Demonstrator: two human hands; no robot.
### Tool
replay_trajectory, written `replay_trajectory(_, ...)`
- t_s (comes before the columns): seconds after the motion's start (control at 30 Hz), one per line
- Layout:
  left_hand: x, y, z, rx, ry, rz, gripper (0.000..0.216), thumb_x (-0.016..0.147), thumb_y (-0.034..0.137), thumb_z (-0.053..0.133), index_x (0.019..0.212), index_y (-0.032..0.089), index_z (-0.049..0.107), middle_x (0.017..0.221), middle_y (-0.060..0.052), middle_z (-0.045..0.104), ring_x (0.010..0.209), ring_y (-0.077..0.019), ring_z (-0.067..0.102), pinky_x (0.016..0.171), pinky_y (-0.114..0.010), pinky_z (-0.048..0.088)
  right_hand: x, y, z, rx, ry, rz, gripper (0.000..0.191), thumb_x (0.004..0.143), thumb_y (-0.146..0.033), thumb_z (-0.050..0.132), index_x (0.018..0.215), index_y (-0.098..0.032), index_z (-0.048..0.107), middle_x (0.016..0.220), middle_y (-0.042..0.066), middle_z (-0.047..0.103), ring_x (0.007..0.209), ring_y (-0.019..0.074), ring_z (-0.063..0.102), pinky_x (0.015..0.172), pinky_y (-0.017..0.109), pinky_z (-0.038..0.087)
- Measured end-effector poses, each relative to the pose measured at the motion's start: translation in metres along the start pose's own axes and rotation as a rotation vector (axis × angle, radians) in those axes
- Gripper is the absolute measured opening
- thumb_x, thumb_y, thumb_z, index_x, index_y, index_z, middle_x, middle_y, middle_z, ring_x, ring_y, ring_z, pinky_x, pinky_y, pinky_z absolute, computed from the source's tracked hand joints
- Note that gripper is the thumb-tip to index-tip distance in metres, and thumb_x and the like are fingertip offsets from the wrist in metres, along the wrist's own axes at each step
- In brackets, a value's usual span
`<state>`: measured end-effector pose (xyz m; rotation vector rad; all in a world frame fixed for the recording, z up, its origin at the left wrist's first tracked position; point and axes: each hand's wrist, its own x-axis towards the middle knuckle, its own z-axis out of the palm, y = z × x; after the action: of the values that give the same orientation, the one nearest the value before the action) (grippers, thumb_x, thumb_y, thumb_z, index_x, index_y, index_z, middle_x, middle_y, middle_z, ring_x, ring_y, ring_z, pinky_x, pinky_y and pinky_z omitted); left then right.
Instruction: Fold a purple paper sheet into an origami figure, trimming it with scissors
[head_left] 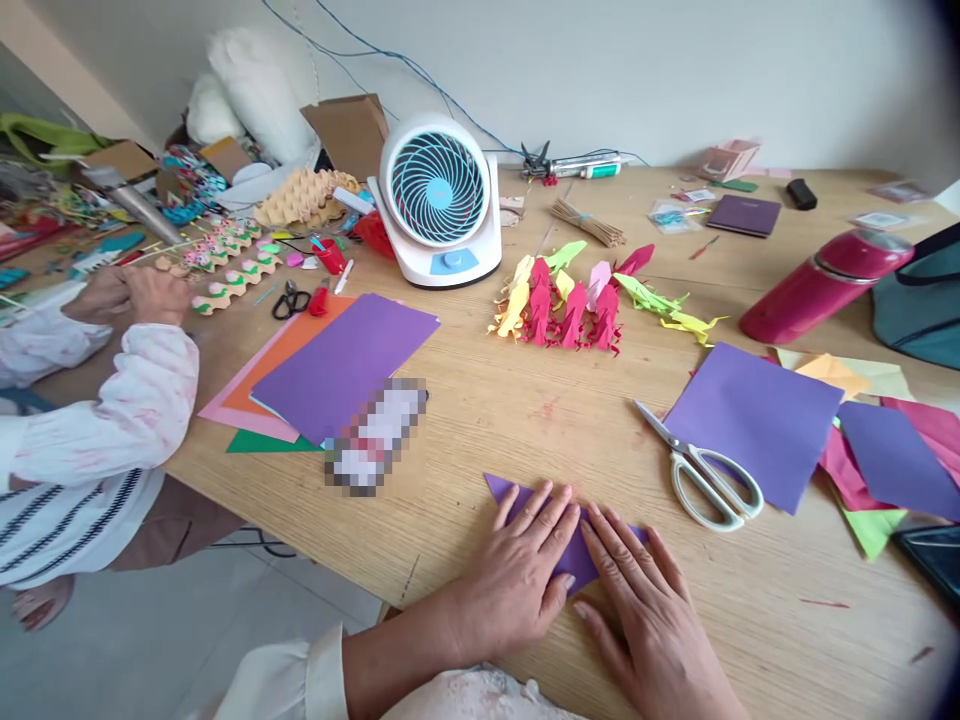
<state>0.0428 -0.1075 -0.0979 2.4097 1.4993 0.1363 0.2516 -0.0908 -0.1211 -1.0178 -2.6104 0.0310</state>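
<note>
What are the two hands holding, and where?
Both the left hand and right hand press flat on the middle of a folded purple paper against the table; nothing is lifted.

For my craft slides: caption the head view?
Both hands, left and right, press a folded purple paper flat beside white scissors.

The left hand [517, 580] and the right hand [649, 620] are bare, without rings. The left arm wears a cream sleeve [292, 680], pushed back above the wrist.
</note>
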Motion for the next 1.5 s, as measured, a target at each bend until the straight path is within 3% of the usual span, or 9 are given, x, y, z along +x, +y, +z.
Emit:
replay_trajectory(0.23,-0.002,0.001,-0.003,-0.002,0.000,0.018,0.062,0.105,0.046,0.023,0.159,0.016,0.017,0.169,-0.005,0.009,0.156,-0.0246,0.004,0.124,-0.047,0.008,-0.002,0.000,0.001,0.007,0.022,0.008,0.077,0.096,-0.045,0.052,0.158,-0.009,0.025,0.157,0.015,0.041,0.147,0.0298,0.036,0.119,0.048,0.023)
replay_trajectory(0.87,-0.002,0.004,-0.001,0.082,0.040,-0.003,0.063,0.104,0.049,0.026,0.158,0.017,0.022,0.169,-0.006,0.013,0.156,-0.0249,0.009,0.124,-0.047,0.013,-0.001,-0.001,-0.004,0.036,-0.006,0.025,0.072,0.098,-0.044,0.050,0.157,-0.011,0.027,0.158,0.013,0.039,0.147,0.0298,0.036,0.120,0.051,0.023)
replay_trajectory(1.27,-0.006,0.002,0.005,0.182,0.108,0.034,0.067,0.104,0.051,0.023,0.160,0.014,0.018,0.169,-0.008,0.011,0.155,-0.0276,0.009,0.123,-0.049,0.015,-0.005,0.004,0.009,-0.034,0.058,-0.024,0.080,0.095,-0.050,0.054,0.158,-0.011,0.024,0.156,0.015,0.043,0.145,0.0305,0.040,0.117,0.048,0.025)
replay_trajectory(1.5,-0.004,0.002,0.009,0.153,0.124,0.030,0.066,0.104,0.051,0.023,0.160,0.016,0.017,0.169,-0.007,0.013,0.156,-0.0262,0.009,0.124,-0.049,0.014,-0.002,-0.002,-0.003,0.032,-0.077,0.061,0.076,0.097,-0.045,0.052,0.160,-0.015,0.021,0.159,0.013,0.039,0.148,0.0295,0.034,0.120,0.053,0.025)
